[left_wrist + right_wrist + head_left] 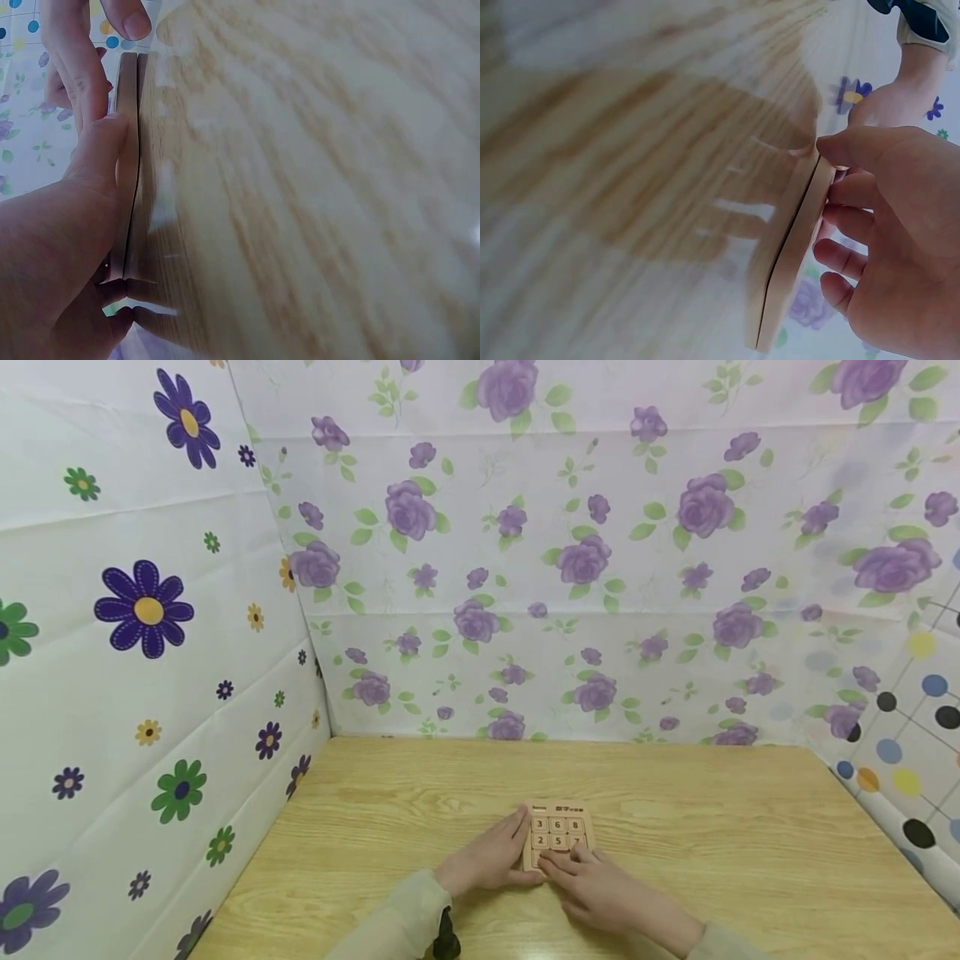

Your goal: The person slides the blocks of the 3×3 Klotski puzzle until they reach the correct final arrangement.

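Observation:
A wooden sliding number puzzle (557,832) lies flat on the table, its upper tiles reading 3, 6, 8 and 2, 5, with a 7 partly covered. My left hand (491,857) holds the board at its left side, fingers along that edge and thumb at the near edge. Over the bottom row, my right hand (611,892) rests its fingertips on the tiles and hides most of them. In the left wrist view the board's thin side (128,157) shows beside the thumb. The right wrist view shows bent fingers (847,259) over the board's edge (799,244).
The wood-grain table (412,785) spreads around the puzzle. A purple-flowered cloth (540,652) hangs behind it, a daisy-patterned cloth (112,693) on the left and a dotted cloth (915,743) on the right. Something black (446,935) hangs at my left cuff.

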Demonstrator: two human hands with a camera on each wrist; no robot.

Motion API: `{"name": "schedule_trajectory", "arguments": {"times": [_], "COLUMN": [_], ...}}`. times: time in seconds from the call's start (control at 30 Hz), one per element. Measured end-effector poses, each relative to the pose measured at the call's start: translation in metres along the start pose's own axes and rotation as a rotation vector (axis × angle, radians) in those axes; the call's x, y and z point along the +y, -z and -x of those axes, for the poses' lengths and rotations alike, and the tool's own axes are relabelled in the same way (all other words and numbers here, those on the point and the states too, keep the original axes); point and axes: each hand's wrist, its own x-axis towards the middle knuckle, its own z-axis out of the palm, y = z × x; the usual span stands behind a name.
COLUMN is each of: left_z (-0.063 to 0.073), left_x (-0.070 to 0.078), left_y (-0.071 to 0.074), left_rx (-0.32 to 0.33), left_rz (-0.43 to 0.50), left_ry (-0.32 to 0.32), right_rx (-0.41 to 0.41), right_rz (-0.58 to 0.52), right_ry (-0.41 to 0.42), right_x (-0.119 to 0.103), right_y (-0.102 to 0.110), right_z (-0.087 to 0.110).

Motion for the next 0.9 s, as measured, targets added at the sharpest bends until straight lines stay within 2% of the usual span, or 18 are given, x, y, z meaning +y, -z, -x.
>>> {"name": "schedule_trajectory", "arguments": {"times": [0.2, 0.9], "left_z": [0.0, -0.001], "left_x": [0.0, 0.002], "left_y": [0.0, -0.001], "left_rx": [0.014, -0.001], "left_rz": [0.001, -0.005], "left_ry": [-0.003, 0.022], "right_rx": [-0.015, -0.094], "right_rz": [-0.006, -0.06], "right_ry": [-0.009, -0.065], "right_x": [0.0, 0.008], "right_y": [0.004, 0.011], "right_z": [0.001, 0.013]}}
